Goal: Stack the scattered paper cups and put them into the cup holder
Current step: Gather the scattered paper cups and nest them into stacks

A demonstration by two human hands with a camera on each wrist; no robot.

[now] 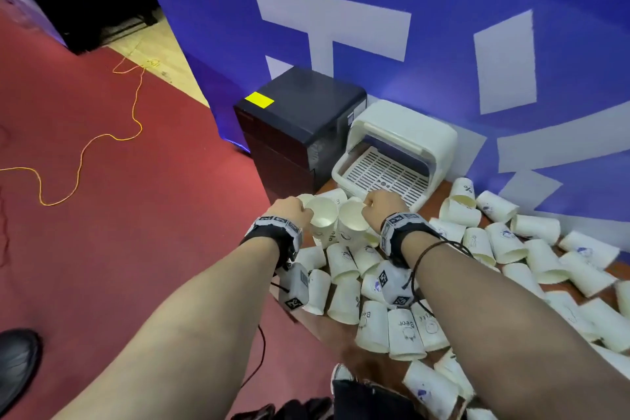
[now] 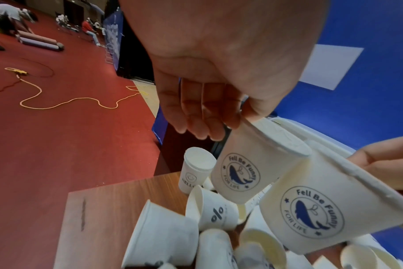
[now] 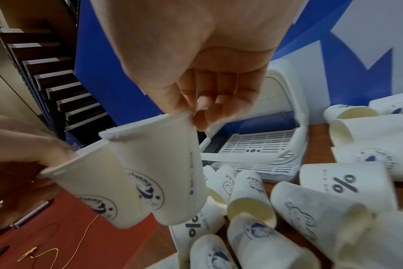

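The left hand (image 1: 292,211) pinches the rim of a white paper cup (image 1: 322,216) printed with a whale badge, and the right hand (image 1: 383,206) pinches the rim of a second cup (image 1: 351,219) with the same badge. Both cups hang mouth up and tilted, side by side and touching, just in front of the cup holder (image 1: 395,153). From the left wrist, the left hand's fingers (image 2: 196,116) curl down beside the first cup's rim while the thumb presses its edge. From the right wrist, the thumb and a fingertip (image 3: 201,120) squeeze the second cup's rim. The cup holder is a white plastic box with a raised lid and a slotted tray, standing on the wooden table (image 2: 108,214) against a blue wall (image 1: 443,27); no cup lies inside it. In front of the holder and to its right, many loose cups (image 1: 375,283) lie scattered on the table, most on their sides. A black cabinet (image 1: 300,119) stands just left of the holder, and beyond it a yellow cord (image 1: 85,147) snakes over the red carpet (image 1: 136,215).
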